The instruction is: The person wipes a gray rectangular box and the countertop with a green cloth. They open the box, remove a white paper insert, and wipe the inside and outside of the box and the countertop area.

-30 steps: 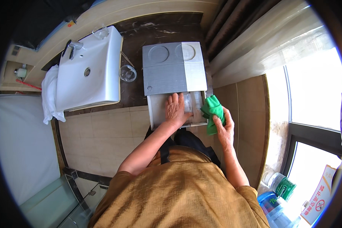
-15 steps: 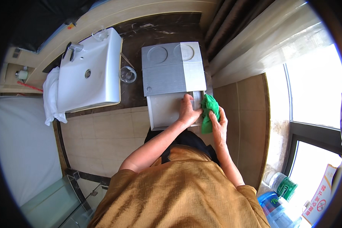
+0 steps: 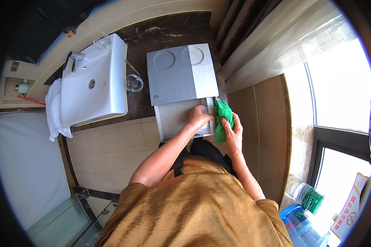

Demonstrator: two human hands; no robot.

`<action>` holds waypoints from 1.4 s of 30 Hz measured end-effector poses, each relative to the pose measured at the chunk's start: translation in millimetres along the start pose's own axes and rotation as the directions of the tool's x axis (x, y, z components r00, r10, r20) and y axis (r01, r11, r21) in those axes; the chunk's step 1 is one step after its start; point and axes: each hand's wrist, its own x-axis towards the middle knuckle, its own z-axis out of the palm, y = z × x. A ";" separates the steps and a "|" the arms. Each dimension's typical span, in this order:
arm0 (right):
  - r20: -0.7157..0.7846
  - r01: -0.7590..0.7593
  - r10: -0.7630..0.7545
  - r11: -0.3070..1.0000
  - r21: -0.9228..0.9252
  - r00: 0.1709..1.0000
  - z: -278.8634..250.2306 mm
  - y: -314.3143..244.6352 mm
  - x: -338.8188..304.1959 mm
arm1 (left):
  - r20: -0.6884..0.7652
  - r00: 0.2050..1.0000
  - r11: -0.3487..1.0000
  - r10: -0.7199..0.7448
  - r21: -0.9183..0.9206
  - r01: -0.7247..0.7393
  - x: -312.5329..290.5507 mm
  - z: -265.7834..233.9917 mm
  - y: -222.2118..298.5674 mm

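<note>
A grey and pale silver box [image 3: 173,85] stands on the dark counter with its drawer [image 3: 173,119] pulled out toward me. My left hand [image 3: 199,118] is inside the drawer, by the narrow compartment along its right side. Its fingers are curled, and what they grip, if anything, is hidden. Something clear shows beside these fingers, too small to name. In my right hand [image 3: 234,136] is a bunched green cloth [image 3: 223,117], pressed against the outer right side of the drawer. My left thumb points toward the cloth.
Left of the box are a clear glass bowl [image 3: 133,83], thin sticks [image 3: 132,67] and a white sink [image 3: 99,99] with a faucet [image 3: 75,57]. A white towel [image 3: 55,109] hangs over the sink's left side. A curtain [image 3: 272,45] and large water bottles [image 3: 303,224] are at right.
The view has shifted slightly, so the box and sink sit further left. My left hand has moved a little nearer to me along the drawer. The cloth stays in my right hand.
</note>
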 end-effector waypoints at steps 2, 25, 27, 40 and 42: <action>-0.002 -0.006 0.006 1.000 0.001 1.000 -0.4 0.9 0.2 | -0.034 0.997 0.997 0.063 0.037 -0.061 -1.3 3.3 -2.5; -0.052 0.018 -0.019 1.000 -0.020 0.998 3.7 7.5 -1.0 | -0.308 0.949 0.994 0.063 -0.069 -0.088 0.6 16.2 0.2; -0.048 0.010 -0.009 1.000 0.013 0.999 5.5 6.4 -1.4 | -0.219 0.976 0.989 0.007 -0.145 -0.040 10.6 14.9 -11.6; -0.054 -0.058 0.069 0.981 0.186 0.996 1.3 4.9 0.3 | -0.063 0.998 0.989 0.007 -0.149 -0.016 -6.3 14.2 9.7; -0.051 -0.095 0.110 0.967 0.237 0.993 3.4 -1.5 -1.3 | -0.052 0.998 0.960 0.030 -0.277 -0.043 -0.7 15.5 0.8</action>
